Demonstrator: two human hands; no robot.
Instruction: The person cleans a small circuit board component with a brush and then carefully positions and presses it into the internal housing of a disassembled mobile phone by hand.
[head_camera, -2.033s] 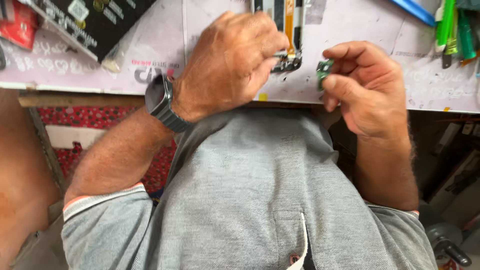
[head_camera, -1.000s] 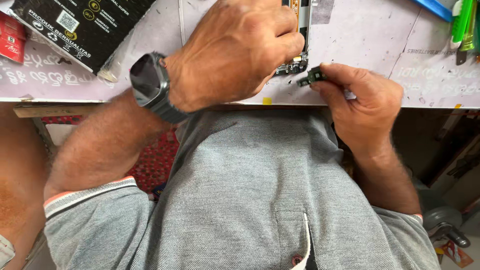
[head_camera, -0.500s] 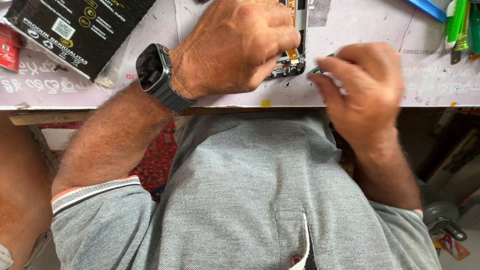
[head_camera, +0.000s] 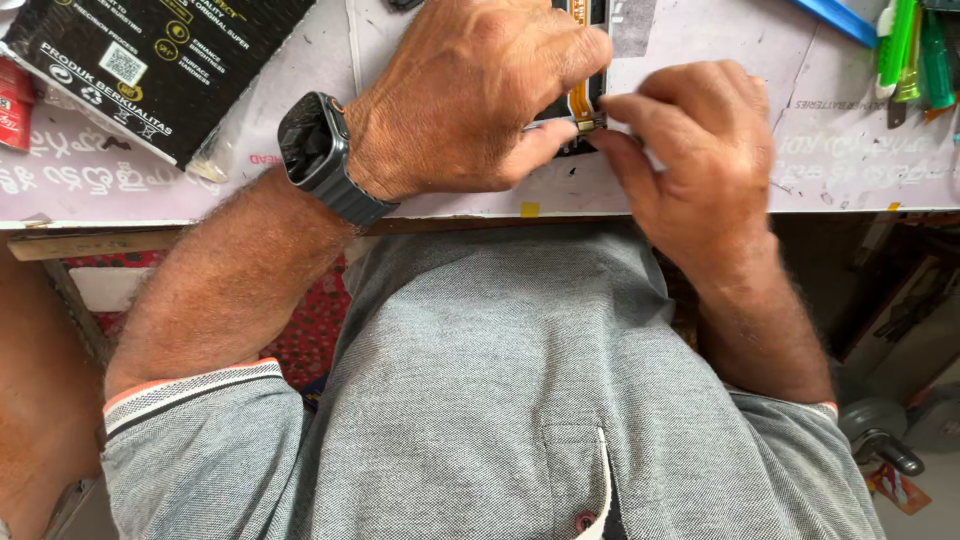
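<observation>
Left hand (head_camera: 470, 100) pins opened phone (head_camera: 580, 60) on worktable (head_camera: 700, 180); right hand (head_camera: 695, 150) pinches small part at its lower end.

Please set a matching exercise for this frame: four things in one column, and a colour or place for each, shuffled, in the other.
Things:
1. wristwatch
2. black box
3. opened phone
4. green tools

Descriptions:
A. top right of the worktop
B. on the left wrist
C. between the left hand and right hand
D. top left of the worktop

Pairs: 1-B, 2-D, 3-C, 4-A
</observation>
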